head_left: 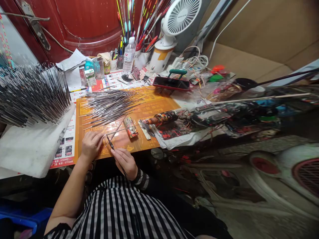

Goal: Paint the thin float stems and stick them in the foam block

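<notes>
My left hand (91, 145) rests at the near edge of the orange mat (149, 109), fingers pinched on a thin stick (117, 129) that slants up to the right. My right hand (126, 162) is just beside it, holding a slim dark tool (110, 142) whose tip meets the stick. A loose pile of thin grey sticks (109, 104) lies on the mat beyond both hands. Several more sticks (32, 94) stand stuck into a white foam block (32, 146) at the left.
A small patterned block (131, 127) and a paint-smeared handle tool (161, 118) lie right of my hands on a stained cloth (179, 137). Behind stand a water bottle (129, 55), cups of floats (142, 20), a white fan (179, 16) and a phone (171, 83).
</notes>
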Motion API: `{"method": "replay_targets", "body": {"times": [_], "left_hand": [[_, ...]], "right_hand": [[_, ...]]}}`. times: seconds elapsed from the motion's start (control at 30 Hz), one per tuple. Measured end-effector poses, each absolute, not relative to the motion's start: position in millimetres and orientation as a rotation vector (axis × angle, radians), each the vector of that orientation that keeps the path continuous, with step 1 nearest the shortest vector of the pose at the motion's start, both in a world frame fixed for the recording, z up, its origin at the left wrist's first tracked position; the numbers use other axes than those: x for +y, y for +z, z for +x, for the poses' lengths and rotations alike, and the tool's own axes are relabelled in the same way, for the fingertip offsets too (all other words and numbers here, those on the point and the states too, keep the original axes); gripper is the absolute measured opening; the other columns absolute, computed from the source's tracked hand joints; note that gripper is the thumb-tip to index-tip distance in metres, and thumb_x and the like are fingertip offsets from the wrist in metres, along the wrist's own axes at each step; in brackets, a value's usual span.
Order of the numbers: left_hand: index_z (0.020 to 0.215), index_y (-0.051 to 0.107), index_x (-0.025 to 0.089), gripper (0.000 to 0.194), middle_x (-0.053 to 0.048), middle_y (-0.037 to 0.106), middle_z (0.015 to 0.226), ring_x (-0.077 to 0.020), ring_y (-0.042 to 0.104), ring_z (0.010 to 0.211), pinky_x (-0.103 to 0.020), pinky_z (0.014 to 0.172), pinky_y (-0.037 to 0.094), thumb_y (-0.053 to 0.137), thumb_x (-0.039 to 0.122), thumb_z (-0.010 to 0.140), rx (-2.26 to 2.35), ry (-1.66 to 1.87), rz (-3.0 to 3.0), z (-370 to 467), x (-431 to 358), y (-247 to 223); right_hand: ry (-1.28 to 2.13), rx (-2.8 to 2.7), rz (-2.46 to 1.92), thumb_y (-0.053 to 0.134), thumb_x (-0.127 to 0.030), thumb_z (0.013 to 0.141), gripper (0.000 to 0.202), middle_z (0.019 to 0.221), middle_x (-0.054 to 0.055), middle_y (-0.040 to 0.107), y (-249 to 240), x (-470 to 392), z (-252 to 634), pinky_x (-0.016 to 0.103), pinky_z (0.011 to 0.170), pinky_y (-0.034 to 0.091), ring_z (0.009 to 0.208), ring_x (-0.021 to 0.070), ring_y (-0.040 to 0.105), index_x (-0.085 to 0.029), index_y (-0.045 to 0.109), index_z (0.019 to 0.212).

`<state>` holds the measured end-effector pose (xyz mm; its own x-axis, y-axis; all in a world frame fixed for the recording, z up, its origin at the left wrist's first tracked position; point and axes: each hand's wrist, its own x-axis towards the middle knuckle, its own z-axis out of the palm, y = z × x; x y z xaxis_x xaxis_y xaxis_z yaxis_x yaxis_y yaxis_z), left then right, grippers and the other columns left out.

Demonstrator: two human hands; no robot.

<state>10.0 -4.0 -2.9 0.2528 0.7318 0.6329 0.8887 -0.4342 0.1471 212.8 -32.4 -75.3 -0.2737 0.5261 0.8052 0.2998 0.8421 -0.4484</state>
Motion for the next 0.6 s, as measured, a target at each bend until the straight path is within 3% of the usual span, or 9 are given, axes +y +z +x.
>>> {"method": "replay_targets", "body": {"times": [0.6], "left_hand": [[0.097,0.069,0.02,0.017,-0.006,0.07,0.087,-0.017,0.06,0.079,-0.032,0.076,0.044,0.054,0.026,0.098,-1.481,-0.966,-2.29,10.5,-4.3,-1.2]], "right_hand": [[0.234,-1.92,-0.617,0.054,-0.003,0.091,0.066,0.118,0.011,0.073,-77.4,-33.9,214.0,0.043,0.093,0.061,0.111,0.0255,0.068,-0.022,0.041,0.153]]}}
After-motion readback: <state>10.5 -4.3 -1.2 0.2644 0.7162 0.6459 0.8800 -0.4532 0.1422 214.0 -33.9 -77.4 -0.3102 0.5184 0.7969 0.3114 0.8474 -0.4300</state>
